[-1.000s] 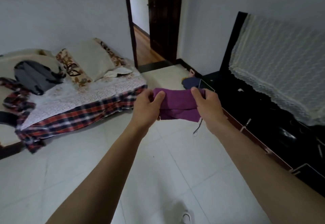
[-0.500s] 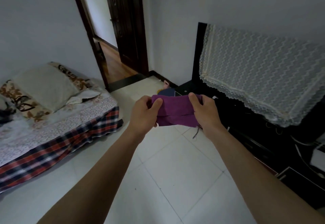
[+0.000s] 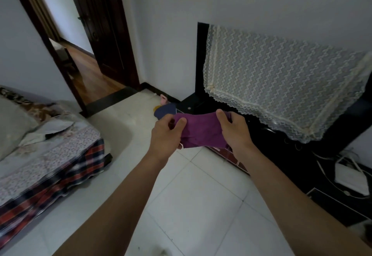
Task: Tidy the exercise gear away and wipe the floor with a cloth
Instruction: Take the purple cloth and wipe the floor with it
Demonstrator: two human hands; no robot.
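White floor tiles fill most of the view, running up to a grey wall. On the left stands a bed with a pale flowered sheet over a red and dark plaid cover, and a pillow lies at its far end. On the right a lace cover hangs over an upright black panel that stands on a low black counter against the wall. Beyond the bed, an open dark door gives onto a wooden floor. A white box with cables rests on the counter at the right edge. Both bare forearms reach forward from the bottom of the view. The left hand and right hand hold a purple cloth between them in the air, above the tiles and just in front of the counter's near end. Each hand has its fingers clamped on one side of the cloth, with the thumb pressed on the front of the fabric and the other fingers curled behind it. On the floor past the hands, beside the counter, lie a dark blue item and a small pink one.
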